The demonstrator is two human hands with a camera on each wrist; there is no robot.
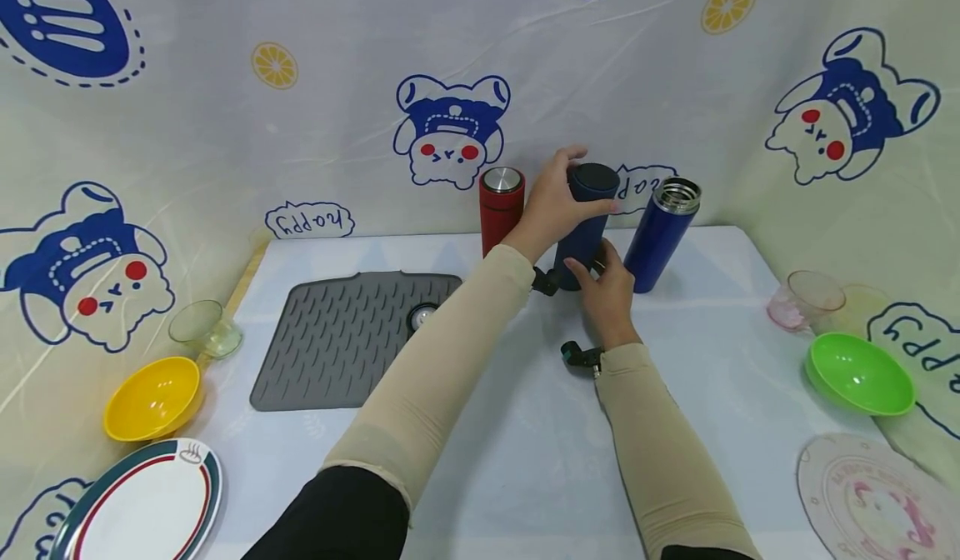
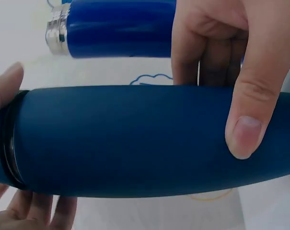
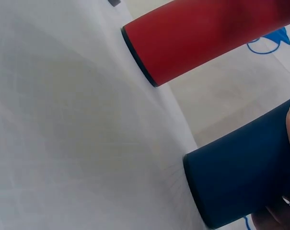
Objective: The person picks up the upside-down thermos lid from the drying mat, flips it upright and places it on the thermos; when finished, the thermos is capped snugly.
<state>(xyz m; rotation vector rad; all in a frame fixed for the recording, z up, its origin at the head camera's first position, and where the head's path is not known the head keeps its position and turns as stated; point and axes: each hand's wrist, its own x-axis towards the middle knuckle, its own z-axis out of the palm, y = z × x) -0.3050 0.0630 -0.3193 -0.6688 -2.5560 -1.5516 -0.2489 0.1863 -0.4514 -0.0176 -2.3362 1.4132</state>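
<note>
A dark blue thermos bottle [image 1: 582, 239] with a dark lid stands near the table's back edge. My left hand [image 1: 553, 208] grips it around the top, at the lid seam [image 2: 11, 139]. Lower down, my right hand [image 1: 609, 293] holds its body, the thumb lying across the side in the left wrist view. Just right of it stands a bright blue bottle [image 1: 651, 247], its steel mouth uncovered. To the left, behind my left wrist, is a red bottle [image 1: 501, 210] with a silver-topped lid; its base shows in the right wrist view.
A grey ridged mat [image 1: 337, 343] lies left, with a round black-and-silver cap [image 1: 422, 316] partly behind my left forearm. Along the left edge are a glass cup [image 1: 206, 329], yellow bowl [image 1: 153, 397] and rimmed plate [image 1: 142, 510]; along the right, a pinkish cup [image 1: 806, 297], green bowl [image 1: 860, 374] and pale plate [image 1: 877, 493].
</note>
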